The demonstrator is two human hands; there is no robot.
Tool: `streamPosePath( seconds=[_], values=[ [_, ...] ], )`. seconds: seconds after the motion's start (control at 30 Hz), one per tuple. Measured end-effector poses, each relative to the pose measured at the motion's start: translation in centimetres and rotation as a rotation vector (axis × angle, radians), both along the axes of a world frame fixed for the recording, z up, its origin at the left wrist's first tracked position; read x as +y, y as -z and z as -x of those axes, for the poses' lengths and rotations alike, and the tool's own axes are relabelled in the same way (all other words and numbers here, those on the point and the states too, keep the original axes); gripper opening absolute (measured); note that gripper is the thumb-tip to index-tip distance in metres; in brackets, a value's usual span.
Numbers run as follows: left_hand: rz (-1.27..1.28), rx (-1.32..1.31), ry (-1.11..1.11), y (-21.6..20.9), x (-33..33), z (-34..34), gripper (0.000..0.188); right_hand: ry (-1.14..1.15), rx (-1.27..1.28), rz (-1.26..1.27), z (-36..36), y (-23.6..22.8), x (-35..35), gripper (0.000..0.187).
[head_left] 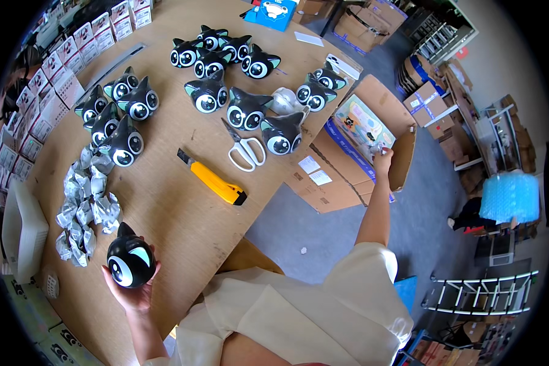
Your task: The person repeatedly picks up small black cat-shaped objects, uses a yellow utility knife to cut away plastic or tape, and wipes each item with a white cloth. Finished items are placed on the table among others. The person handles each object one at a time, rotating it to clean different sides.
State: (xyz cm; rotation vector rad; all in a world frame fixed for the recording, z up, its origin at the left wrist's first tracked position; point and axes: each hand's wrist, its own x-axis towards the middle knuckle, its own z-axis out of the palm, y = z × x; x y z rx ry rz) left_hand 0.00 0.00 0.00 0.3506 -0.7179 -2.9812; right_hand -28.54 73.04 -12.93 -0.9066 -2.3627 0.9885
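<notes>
Ref = yellow box cutter, qty 1, lying on counter, blade pointing away and left.

Left hand: near-left of cutter, cupped round 1 big-eyed black cat head, gripping it from below. Right hand: well right of cutter, at the open carton; fingers bent together at a small pale bit, can't tell if gripped.

Counts:
- Loose cat heads on counter: 15. Left cluster, 5, far-left of cutter. Other group, 10, beyond cutter, running off to far-right.
- Clear plastic bundle: 1, far-right of cutter, tucked among that group; contents unclear.
- White-handled scissors: 1, just beyond cutter, to the right.
- Carton: 1, right of cutter, flaps up, printed sheet inside.
- Crumpled silver wads: left of cutter, too bunched to count.
- White tray: 1, far left of cutter, past the wads.

Edges/room: counter edge runs diagonally right of cutter; handle end sits near it. Bare strip left of cutter up to wads, more bare board on near side. Beyond cutter it's tight: scissors, then heads.
</notes>
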Motion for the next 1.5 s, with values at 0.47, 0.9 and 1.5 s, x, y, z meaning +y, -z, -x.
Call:
streamPosePath(
  seconds=[0.47, 0.9, 1.5],
  values=[
    [0.498, 0.083, -0.079, -2.4, 1.3, 1.5, 0.095, -0.390, 0.645, -0.472, -3.1, -12.1, -23.0, 0.024],
    [0.795, 0.100, -0.240, -2.3, 1.2, 0.0, 0.110, -1.671, 0.559, 0.114, -18.3, -16.2, -58.4, 0.094],
    [0.821, -0.023, -0.145, 1.0, -3.8, -2.7, 0.077, -1.786, -0.015, 0.782, -20.9, -12.2, -62.6, 0.080]
  ],
)
